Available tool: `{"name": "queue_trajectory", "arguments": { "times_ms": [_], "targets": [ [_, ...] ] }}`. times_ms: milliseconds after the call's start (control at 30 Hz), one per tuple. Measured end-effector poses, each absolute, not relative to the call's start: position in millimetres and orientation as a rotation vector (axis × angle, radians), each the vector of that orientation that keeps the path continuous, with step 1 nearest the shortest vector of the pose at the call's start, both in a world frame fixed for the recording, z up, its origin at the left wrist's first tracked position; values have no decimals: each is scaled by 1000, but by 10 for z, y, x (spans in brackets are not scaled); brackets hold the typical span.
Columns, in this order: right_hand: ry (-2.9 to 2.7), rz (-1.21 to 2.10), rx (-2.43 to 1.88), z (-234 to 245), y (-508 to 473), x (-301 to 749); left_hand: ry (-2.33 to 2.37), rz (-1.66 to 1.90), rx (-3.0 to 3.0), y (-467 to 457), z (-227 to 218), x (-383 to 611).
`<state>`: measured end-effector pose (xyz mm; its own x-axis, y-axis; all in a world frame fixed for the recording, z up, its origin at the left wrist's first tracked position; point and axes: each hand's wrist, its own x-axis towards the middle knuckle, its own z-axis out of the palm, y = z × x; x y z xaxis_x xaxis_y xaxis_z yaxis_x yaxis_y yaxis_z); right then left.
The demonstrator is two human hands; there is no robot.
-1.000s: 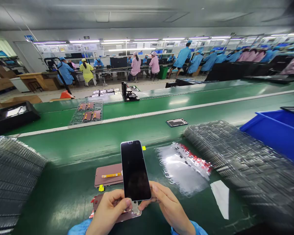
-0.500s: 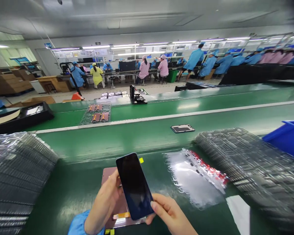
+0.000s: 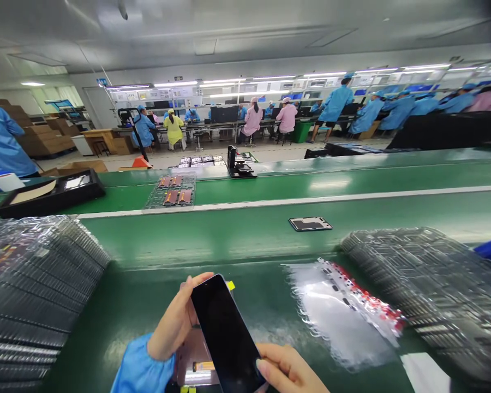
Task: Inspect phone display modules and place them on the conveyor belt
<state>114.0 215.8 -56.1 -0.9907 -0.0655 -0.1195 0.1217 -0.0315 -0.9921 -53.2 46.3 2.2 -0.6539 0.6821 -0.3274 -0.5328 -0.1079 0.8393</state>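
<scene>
A black phone screen (image 3: 229, 333) is tilted in front of me, its dark face turned up. My left hand (image 3: 178, 316) grips its upper left edge, fingers partly hidden behind it. At its lower right edge, my right hand (image 3: 288, 368) pinches it between thumb and fingers. Beneath lies a pinkish-brown flat panel (image 3: 190, 349) with an orange flex strip (image 3: 203, 366), largely covered by the screen and my left hand. Yellow tabs (image 3: 231, 285) stick out near the panel.
Stacked clear trays stand left (image 3: 36, 289) and right (image 3: 425, 284). Clear films with red tabs (image 3: 343, 316) lie right of my hands. A phone frame (image 3: 310, 224) and a tray of panels (image 3: 172, 191) rest on the green belt (image 3: 245, 229). Co-workers sit behind.
The screen sits slightly lower in view, still held by both hands. My left hand has shifted up along its edge. The view has swung left, showing a person in blue at far left.
</scene>
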Motion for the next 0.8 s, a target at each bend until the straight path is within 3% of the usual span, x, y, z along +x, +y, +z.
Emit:
{"name": "queue_trajectory", "arguments": {
  "times_ms": [100, 200, 267, 400, 533, 667, 800],
  "targets": [
    [2057, -2278, 92, -630, 2169, 1035, 1407, 1695, 171, 504, 6, -866],
    [2403, -2187, 370, -740, 2163, 939, 1513, 1786, 121, 642, -47, -1330],
    [2827, -1812, 285, -810, 2128, 902, 1610, 1912, 47, 768, -107, -1676],
    [3247, -866, -457, -1002, 1967, 866, 1847, 2054, -146, 957, -234, -2291],
    [3467, -385, -737, -1275, 1794, 831, 2102, 2075, -271, 916, -299, -2619],
    [3714, -418, -781, -1276, 1785, 832, 2283, 2043, -207, 773, -323, -2595],
    [3732, -722, -747, -966, 1977, 879, 2246, 1958, 37, 684, -351, -2152]
  ]
}}
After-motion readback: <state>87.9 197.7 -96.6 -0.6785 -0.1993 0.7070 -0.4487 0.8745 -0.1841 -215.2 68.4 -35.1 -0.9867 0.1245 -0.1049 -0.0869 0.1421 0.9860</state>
